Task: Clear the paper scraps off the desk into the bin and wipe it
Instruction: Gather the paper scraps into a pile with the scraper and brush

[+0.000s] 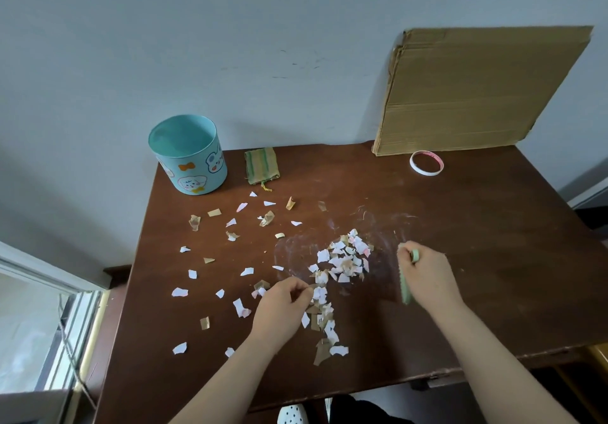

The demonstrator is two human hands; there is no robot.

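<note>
One blue bin (188, 154) stands upright at the desk's (493, 242) far left corner, its visible inside bare. Near the bin lie a folded green cloth (262, 169) and loose paper scraps (345, 259). Left hand (284, 302) pinches scraps; right hand (427, 279) grips a green strip (405, 287). Cardboard (477, 94) and a tape ring (426, 163) sit well right of the bin.

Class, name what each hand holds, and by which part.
Right hand grips a green scraper-like tool at its top end. Left hand pinches a paper scrap by its edge.
</note>
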